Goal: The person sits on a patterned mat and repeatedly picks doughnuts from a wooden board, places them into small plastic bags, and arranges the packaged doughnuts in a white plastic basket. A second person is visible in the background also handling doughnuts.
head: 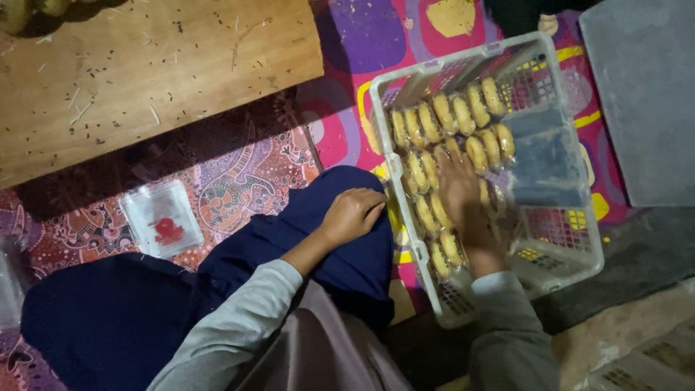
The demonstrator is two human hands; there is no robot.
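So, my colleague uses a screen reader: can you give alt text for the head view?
A person's right hand rests on packs of cookies in a white plastic basket on a colourful mat. The left hand lies on their knee.

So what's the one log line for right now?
right hand: flat on cookie packs | white basket: on mat | left hand: resting on knee
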